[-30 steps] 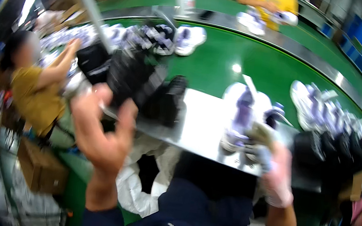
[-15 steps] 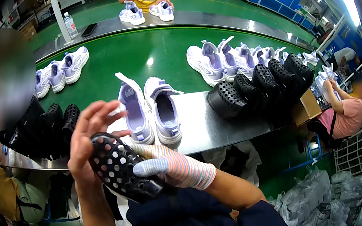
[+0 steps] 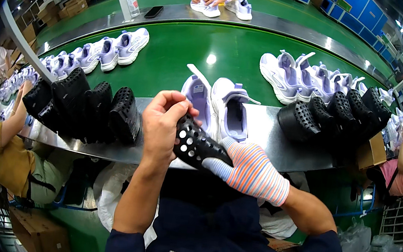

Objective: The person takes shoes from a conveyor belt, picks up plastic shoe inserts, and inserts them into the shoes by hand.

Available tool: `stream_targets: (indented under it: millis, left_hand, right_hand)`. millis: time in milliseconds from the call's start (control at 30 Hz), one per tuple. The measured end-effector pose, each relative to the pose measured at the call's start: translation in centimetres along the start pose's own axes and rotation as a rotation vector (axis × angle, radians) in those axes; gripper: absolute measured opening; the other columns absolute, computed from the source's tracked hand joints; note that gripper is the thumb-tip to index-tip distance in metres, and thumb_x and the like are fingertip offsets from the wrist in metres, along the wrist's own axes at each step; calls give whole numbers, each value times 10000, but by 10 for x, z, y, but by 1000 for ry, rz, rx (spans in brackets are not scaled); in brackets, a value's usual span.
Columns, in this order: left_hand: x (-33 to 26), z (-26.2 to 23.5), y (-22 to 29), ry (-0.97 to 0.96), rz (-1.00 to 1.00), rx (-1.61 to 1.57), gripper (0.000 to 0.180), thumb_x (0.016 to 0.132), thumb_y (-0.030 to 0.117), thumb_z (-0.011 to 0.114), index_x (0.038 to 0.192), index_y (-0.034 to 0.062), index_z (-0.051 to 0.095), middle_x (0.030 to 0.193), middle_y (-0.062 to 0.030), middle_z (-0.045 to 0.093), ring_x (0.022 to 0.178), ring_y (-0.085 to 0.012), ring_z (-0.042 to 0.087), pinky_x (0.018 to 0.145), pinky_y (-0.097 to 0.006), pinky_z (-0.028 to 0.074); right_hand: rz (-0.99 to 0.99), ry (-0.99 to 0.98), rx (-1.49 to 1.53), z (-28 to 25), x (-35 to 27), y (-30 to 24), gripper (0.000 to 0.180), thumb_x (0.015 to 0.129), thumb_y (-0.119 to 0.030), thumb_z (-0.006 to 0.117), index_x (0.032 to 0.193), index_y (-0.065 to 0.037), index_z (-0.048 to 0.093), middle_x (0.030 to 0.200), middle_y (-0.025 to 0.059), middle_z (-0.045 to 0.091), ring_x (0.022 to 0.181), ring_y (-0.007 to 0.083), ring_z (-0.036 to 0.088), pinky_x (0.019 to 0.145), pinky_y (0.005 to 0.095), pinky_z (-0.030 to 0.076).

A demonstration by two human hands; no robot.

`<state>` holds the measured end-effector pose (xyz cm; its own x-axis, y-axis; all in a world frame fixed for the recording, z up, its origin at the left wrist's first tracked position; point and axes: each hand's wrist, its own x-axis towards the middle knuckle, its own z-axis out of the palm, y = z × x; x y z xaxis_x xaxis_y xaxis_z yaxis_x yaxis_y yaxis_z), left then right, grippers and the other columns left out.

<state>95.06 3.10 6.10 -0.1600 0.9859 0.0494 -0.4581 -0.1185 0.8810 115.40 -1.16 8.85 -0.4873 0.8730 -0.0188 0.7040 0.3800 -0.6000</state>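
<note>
Two hands share one black perforated clog point(image 3: 197, 146), which sits in the air just above the near edge of the steel counter point(image 3: 273, 131), between the person's chest and a pair of lilac sneakers point(image 3: 217, 108) standing on the counter right behind it. Starting at the left, a row of black clogs point(image 3: 85, 107) stands crowded on end close to the counter's near edge; my guess is that a careless swing of the left forearm could knock one off toward the floor, since nothing guards that edge. Next, the bare left hand point(image 3: 161, 125) pinches the clog's upper rim, thumb and fingertips closed tightly on a thin lip of material; that is a narrow grip, and if the soft rim flexes or the fingers slide, the clog could twist out and drop onto the counter or into the lap. To the right, the right hand point(image 3: 251, 173), in a striped knit glove, is wrapped under the clog's other end, its grip closed around the sole; the fabric may slip on smooth foam, so I judge it the weaker hold. Farther right, more black clogs point(image 3: 335, 111) lean in a row, well apart from both hands.
</note>
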Motion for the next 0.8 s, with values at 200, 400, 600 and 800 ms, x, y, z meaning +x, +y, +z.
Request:
stream_targets:
  millis: [200, 400, 600, 800]
  left_hand:
    - [82, -31, -40, 131, 444, 1225, 529, 911, 258, 769, 1290, -89, 642, 1114, -183, 719, 1008, -255, 693, 940, -376, 536]
    - [100, -32, -53, -244, 178, 1213, 267, 875, 207, 754, 1005, -27, 758, 891, -199, 746, 810, -270, 708, 773, -409, 543]
    - [74, -17, -44, -386, 370, 1178, 223, 909, 175, 707, 965, -40, 693, 819, -231, 675, 757, -329, 676, 748, -430, 528]
    - [83, -46, -42, -313, 114, 1042, 273, 883, 195, 732, 874, -72, 674, 856, -263, 686, 812, -384, 684, 769, -455, 525]
  right_hand:
    - [102, -204, -189, -40, 45, 26, 539, 927, -499, 714, 841, 33, 702, 689, 219, 639, 648, 330, 658, 652, 419, 515]
    - [156, -299, -411, -71, 77, 1, 588, 871, -542, 706, 859, 44, 748, 777, 246, 703, 772, 394, 721, 729, 454, 578]
    - [96, -171, -603, 17, 105, 4, 200, 857, -165, 647, 959, -63, 786, 930, 194, 768, 840, 341, 761, 746, 457, 605]
    - [-153, -58, -689, 39, 81, -2, 288, 840, -123, 678, 1037, 86, 695, 822, 201, 722, 707, 348, 736, 598, 452, 574]
